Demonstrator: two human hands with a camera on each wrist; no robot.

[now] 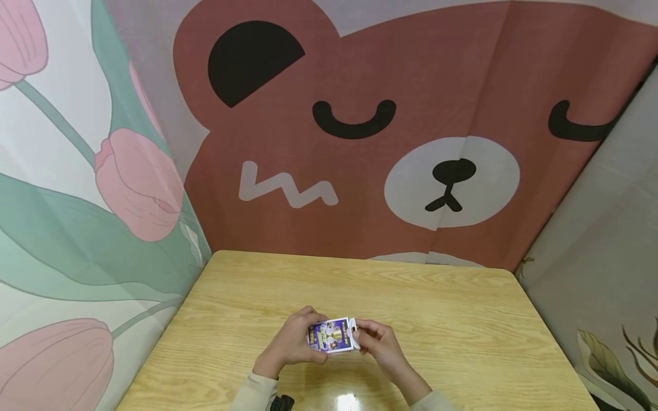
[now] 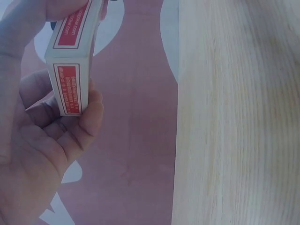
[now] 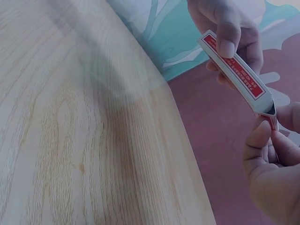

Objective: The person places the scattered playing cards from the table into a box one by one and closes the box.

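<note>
A small card box (image 1: 330, 335) with a purple and gold face is held above the table, between both hands. Its narrow white sides carry red printed labels, and the word "poker" can be partly read on the box (image 2: 70, 58) in the left wrist view. My left hand (image 1: 294, 342) grips it by the long edges, thumb on the near side and fingers on the far side. At the right end my right hand (image 1: 379, 345) pinches the end flap (image 3: 269, 121), which stands partly lifted with a dark gap beside it. The box's contents are hidden.
The wood-grain table (image 1: 452, 319) spreads out below the hands. Behind it hangs a cloth with a bear face (image 1: 360, 154), and a tulip-patterned cloth (image 1: 139, 188) borders the left side. A pale cloth (image 1: 601, 240) closes off the right.
</note>
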